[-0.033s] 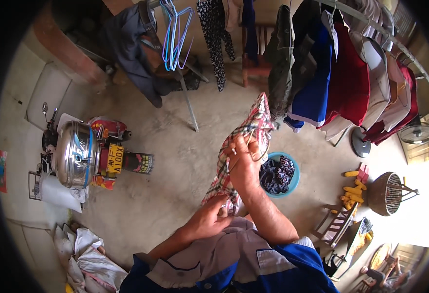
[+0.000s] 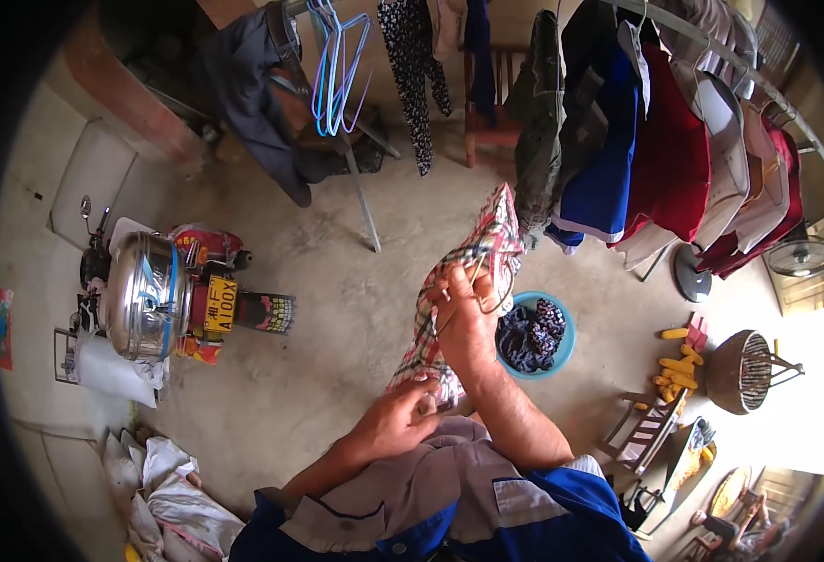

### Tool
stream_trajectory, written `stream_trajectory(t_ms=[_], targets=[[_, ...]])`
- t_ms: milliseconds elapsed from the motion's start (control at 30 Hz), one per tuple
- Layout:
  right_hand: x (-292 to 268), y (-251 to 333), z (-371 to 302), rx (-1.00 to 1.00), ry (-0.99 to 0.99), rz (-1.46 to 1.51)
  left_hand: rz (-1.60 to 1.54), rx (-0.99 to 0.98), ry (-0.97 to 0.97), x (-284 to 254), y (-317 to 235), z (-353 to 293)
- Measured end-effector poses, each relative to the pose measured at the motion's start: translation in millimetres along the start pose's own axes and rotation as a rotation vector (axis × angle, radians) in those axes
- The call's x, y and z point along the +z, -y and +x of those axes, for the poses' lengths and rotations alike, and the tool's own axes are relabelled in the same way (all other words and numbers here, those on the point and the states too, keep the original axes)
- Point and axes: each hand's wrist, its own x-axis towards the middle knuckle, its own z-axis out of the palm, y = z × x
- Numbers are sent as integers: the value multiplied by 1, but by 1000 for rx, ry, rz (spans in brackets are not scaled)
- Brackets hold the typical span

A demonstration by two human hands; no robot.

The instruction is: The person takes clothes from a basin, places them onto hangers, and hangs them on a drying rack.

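A red, black and white plaid garment (image 2: 423, 332) hangs in front of my body, stretched between my two hands. My right hand (image 2: 468, 314) is closed on its upper part. A thin, curved piece like a hanger's hook (image 2: 506, 298) shows beside those fingers, partly hidden by cloth and hand. Lower down, my left hand (image 2: 398, 417) has its fingers closed on the garment's bottom end. On the floor just right of my right wrist stands a light blue basin (image 2: 569, 348) with dark, patterned wet-looking clothes (image 2: 531, 335) in it.
Several empty hangers (image 2: 337, 84) hang on a rack at the top, beside dark trousers (image 2: 257, 103). Shirts and jackets (image 2: 660, 140) fill the rail at upper right. A motorbike (image 2: 210, 295) stands left. Corn cobs (image 2: 682, 367), a basket (image 2: 738, 375) and sacks (image 2: 182, 496) are around.
The plaid garment's upper tip has dropped very slightly, and my left hand has shifted a little. Both hands keep their hold.
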Motion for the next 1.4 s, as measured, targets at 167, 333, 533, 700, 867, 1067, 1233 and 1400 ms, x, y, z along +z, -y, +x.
stream_trajectory(t_ms=[167,333,533,700,867,1067,1233,1400], targets=[[-4,-11,-8,124,53,220,231,67,-544,-15,-5,4],[-4,-28,-15,171,62,-14,181,-63,-444,-3,17,20],[-20,3,-37,186,466,-807,72,9,-522,-25,27,18],[-63,47,-23,-333,221,-1187,96,28,-437,-48,30,11],[-54,73,-4,-683,262,-1463,41,57,-332,-53,24,9],[-81,89,13,-364,317,-1234,145,70,-293,-57,17,12],[-48,121,-2,-564,439,-1340,340,50,-280,-55,35,10],[-62,135,-18,73,445,-1520,98,-8,-331,-74,39,12]])
